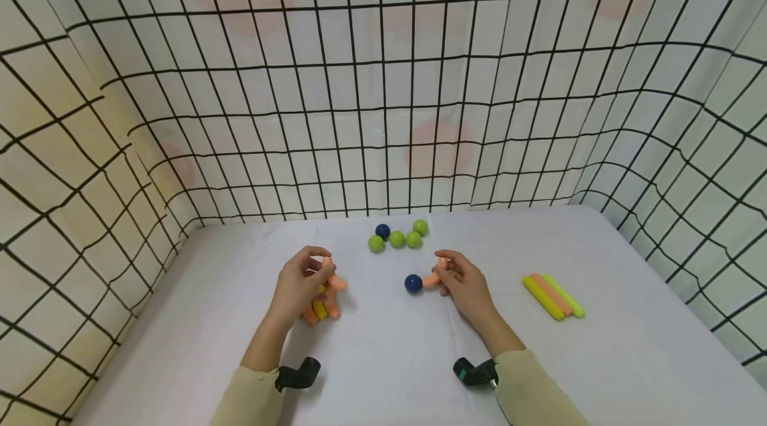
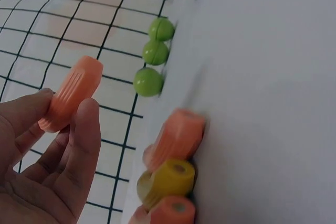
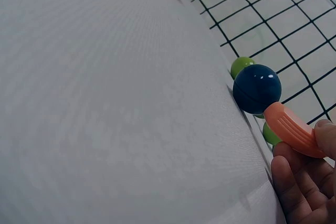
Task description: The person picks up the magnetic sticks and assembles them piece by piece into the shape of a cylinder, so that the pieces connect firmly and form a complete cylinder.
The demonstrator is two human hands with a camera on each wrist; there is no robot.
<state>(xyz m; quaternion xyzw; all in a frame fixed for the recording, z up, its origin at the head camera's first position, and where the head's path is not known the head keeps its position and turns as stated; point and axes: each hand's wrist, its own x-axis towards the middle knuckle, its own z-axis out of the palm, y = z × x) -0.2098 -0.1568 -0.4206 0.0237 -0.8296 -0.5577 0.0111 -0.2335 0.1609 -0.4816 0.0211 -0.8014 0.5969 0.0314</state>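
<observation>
No readable text or labels

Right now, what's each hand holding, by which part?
Left hand: an orange piece, by one end. Right hand: another orange piece, by the end opposite the blue ball.

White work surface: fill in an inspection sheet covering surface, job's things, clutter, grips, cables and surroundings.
Surface: white table; no spills seen.
Job's things: dark blue ball meets the end of an orange curved piece; cluster of orange and yellow pieces at left; four green balls and a second blue ball at back; three sticks side by side at right.
Clutter: nothing seen.
Grips: left grip pinches another orange piece; right grip pinches the piece meeting the ball.
Cables: nothing clearly seen.
Surroundings: black-lined grid at back and sides.
</observation>
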